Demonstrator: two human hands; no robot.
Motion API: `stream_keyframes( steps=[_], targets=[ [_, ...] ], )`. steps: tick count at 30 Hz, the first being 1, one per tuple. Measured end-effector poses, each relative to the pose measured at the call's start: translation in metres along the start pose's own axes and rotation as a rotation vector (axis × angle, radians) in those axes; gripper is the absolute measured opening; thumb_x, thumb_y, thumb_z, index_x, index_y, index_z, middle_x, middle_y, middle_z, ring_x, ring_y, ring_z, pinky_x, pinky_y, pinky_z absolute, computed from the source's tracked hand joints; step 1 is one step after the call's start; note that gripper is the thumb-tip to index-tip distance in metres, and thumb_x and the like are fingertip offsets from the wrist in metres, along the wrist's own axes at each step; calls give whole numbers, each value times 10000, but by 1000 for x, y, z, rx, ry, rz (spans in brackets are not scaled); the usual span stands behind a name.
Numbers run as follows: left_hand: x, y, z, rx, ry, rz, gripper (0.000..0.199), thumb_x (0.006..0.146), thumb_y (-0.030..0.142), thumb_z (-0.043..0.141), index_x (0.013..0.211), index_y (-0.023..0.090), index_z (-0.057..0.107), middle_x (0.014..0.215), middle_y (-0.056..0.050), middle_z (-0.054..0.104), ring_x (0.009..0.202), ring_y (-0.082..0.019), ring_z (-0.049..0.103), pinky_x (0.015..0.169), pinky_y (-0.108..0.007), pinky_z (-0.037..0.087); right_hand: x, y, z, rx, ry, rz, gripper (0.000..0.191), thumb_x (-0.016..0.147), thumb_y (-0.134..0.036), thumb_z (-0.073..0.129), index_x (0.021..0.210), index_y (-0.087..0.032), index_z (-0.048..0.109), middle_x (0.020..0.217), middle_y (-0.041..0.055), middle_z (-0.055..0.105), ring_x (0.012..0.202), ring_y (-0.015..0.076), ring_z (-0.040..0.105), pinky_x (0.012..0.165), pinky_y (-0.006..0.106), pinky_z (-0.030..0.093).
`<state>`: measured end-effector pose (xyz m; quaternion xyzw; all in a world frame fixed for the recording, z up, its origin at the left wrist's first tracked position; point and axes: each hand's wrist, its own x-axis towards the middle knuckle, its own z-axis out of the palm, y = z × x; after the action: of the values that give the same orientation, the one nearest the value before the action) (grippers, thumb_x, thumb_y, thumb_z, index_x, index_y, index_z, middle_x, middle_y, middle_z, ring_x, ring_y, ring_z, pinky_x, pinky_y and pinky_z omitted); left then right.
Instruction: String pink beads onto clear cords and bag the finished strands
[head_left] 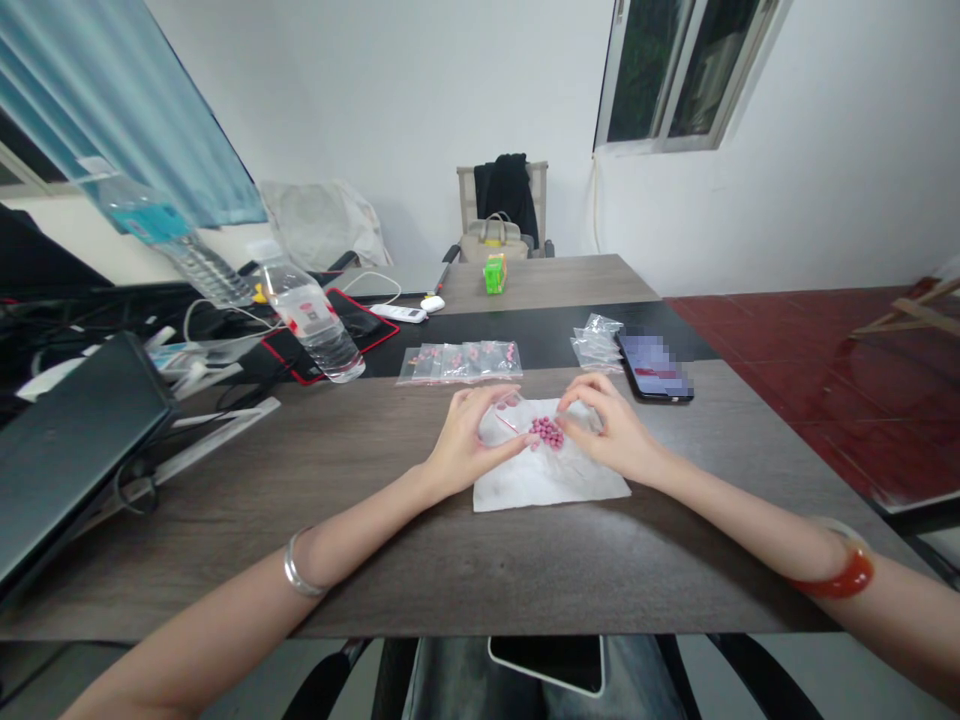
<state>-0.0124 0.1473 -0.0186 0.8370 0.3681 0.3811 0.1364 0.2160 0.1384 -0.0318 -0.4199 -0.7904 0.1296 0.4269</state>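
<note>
My left hand [480, 432] holds a small clear bag [504, 428] between curved fingers and thumb. My right hand [611, 430] is curled, thumb and forefinger close; I cannot tell whether they pinch anything. Between them, pink beads [547, 433] lie heaped on white paper [551, 490]. Wood-grain surface [525, 575] runs from the paper to the near edge. Beyond are a row of bags [460, 362] holding pink pieces, a phone [654, 366] right, a bottle [309, 312] left.

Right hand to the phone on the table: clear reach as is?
Likely yes: the phone lies just beyond the right hand, with nothing visible standing between them.
</note>
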Motion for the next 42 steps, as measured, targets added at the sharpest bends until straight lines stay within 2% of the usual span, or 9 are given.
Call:
stream_keyframes(
  steps=[7, 10, 19, 23, 27, 31, 34, 37, 42],
  targets=[
    [0, -1, 0, -50, 1, 6, 453, 817, 447, 662, 1194, 236, 530, 1033, -52, 684, 976, -232, 632, 901, -404, 421, -1, 9, -1, -25, -260, -31, 81, 762, -230, 729, 835, -248, 696, 1275, 97, 528, 1252, 308, 439, 1013, 600, 338],
    [-1, -1, 0, -38, -3, 17, 454, 818, 436, 662, 1199, 227, 531, 1037, -53, 684, 977, -229, 631, 897, -399, 429, 0, 9, -6, -28, -335, -76, 105, 765, -222, 728, 864, -249, 704, 1289, 103, 535, 1287, 313, 411, 1015, 599, 338],
    [-1, -1, -1, -6, -3, 52, 466, 809, 438, 671, 1195, 216, 531, 1060, -62, 689, 1003, -233, 627, 909, -403, 421, 1, 14, -5, -48, -337, -185, 47, 802, -269, 718, 845, -258, 735, 1317, 89, 534, 1268, 280, 430, 1031, 551, 345],
    [-1, -3, -1, 31, -12, 73, 492, 791, 458, 681, 1195, 220, 534, 1064, -67, 694, 996, -244, 629, 915, -416, 405, 1, 13, -3, -39, -288, -185, 33, 820, -267, 698, 837, -243, 713, 1238, 85, 579, 1211, 258, 479, 1015, 518, 381],
    [-1, -3, -1, 52, -8, 105, 508, 786, 482, 682, 1198, 220, 540, 1046, -69, 700, 972, -242, 635, 922, -423, 387, 3, 19, -1, 32, -141, -78, 59, 855, -276, 647, 843, -231, 683, 1090, 71, 649, 1098, 230, 565, 957, 465, 437],
    [0, -2, -1, 81, -37, 114, 511, 780, 515, 674, 1185, 221, 569, 1050, -66, 702, 921, -231, 644, 922, -420, 382, 6, 28, 2, 131, -6, 182, 165, 866, -346, 603, 812, -204, 665, 804, 32, 700, 736, 175, 628, 688, 340, 498],
    [0, -1, -1, 108, -52, 117, 514, 783, 526, 667, 1185, 218, 577, 1028, -58, 704, 913, -228, 643, 916, -409, 381, 7, 23, 3, 158, 159, 260, 202, 858, -371, 602, 782, -194, 659, 765, 36, 697, 678, 169, 616, 590, 306, 458],
    [0, -2, 1, 127, -60, 130, 522, 790, 526, 666, 1198, 216, 564, 1041, -55, 701, 925, -227, 642, 920, -400, 376, 5, 4, 2, 96, 288, 138, 142, 875, -324, 599, 806, -216, 659, 809, 32, 701, 787, 190, 618, 699, 346, 465],
    [-1, 0, 2, 163, -96, 189, 533, 811, 529, 649, 1225, 212, 540, 1128, -75, 680, 988, -241, 621, 939, -410, 353, 2, -21, 2, 3, 155, -195, 70, 882, -274, 624, 850, -252, 681, 794, 13, 689, 834, 202, 593, 816, 391, 458]
  ],
)
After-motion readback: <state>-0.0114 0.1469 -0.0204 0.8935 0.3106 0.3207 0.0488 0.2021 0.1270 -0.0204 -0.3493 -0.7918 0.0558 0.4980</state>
